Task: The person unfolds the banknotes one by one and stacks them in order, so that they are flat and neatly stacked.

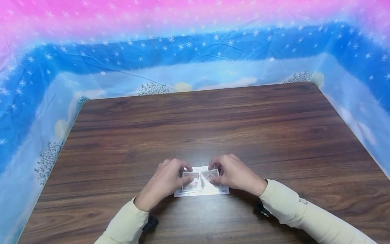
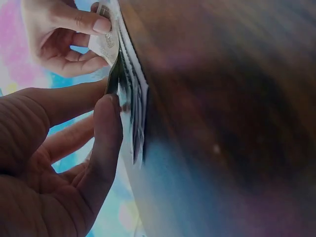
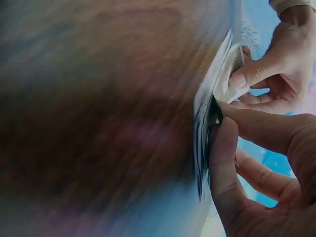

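A small printed note that looks like a banknote point(image 1: 197, 184) lies near the front of the wooden table point(image 1: 195, 128), glare over its middle. Under it is a thin stack of papers point(image 1: 210, 192), its layered edges point(image 2: 138, 118) visible in the left wrist view. My left hand point(image 1: 166, 178) pinches the note's left end between thumb and fingers, while my right hand point(image 1: 239, 174) pinches the right end. Both ends bend up off the stack, as the right wrist view shows at the curved note point(image 3: 233, 64). Fingertips hide parts of the note.
A snowflake-patterned cloth point(image 1: 182, 47) in pink and blue hangs behind the table and along both sides. Dark objects point(image 1: 150, 223) sit at the underside of each cream sleeve point(image 1: 283, 203).
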Available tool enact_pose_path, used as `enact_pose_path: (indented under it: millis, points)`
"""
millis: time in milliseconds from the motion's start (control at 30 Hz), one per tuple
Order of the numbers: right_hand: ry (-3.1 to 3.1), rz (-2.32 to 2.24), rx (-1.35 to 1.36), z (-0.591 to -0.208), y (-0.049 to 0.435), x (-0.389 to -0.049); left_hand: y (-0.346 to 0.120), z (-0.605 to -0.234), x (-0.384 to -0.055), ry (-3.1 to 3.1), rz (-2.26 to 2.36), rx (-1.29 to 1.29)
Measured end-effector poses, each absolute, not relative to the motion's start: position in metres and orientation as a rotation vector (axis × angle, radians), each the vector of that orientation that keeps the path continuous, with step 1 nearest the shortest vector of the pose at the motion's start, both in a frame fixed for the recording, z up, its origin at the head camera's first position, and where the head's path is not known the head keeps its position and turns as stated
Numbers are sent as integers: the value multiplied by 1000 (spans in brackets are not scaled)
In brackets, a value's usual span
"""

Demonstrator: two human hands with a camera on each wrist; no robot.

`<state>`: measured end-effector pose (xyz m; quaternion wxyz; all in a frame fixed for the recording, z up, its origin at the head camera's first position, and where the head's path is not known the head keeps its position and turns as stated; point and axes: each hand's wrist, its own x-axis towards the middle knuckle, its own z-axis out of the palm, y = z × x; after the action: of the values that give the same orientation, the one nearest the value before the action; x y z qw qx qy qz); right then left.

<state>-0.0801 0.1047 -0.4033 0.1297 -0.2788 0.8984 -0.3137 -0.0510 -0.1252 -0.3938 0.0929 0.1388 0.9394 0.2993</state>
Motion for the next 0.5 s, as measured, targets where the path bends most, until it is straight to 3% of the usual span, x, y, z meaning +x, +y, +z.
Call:
enact_pose_path:
  millis: [500]
  points:
    - [2702, -792, -818, -402, 106, -73, -124, -396, -45, 2901, 759, 440]
